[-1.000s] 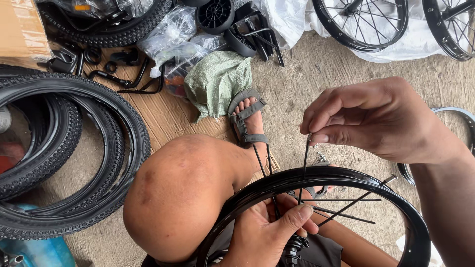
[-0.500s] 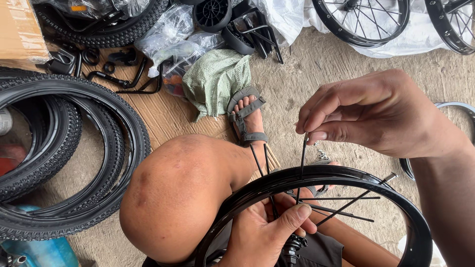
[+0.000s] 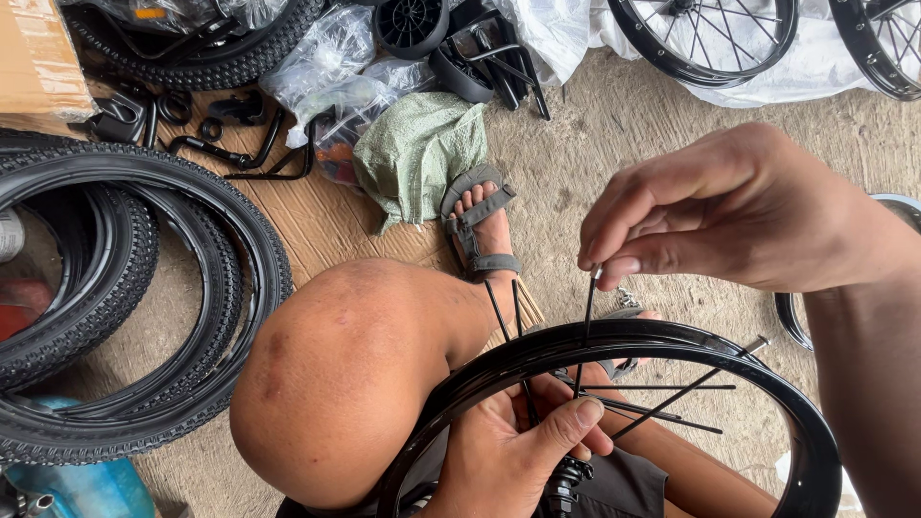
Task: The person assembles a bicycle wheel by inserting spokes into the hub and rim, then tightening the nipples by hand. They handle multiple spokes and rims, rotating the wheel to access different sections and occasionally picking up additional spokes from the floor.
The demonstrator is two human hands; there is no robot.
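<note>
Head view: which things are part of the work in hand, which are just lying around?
In hand:
- right hand pinching a thin black spoke
- left hand at the hub
- black rim resting by the knee
- loose spokes fanning from the hub

Lying about:
- stacked tyres
- green sack
- plastic bags of parts
- spoked wheels on white sheet

Tyres, green sack on floor
</note>
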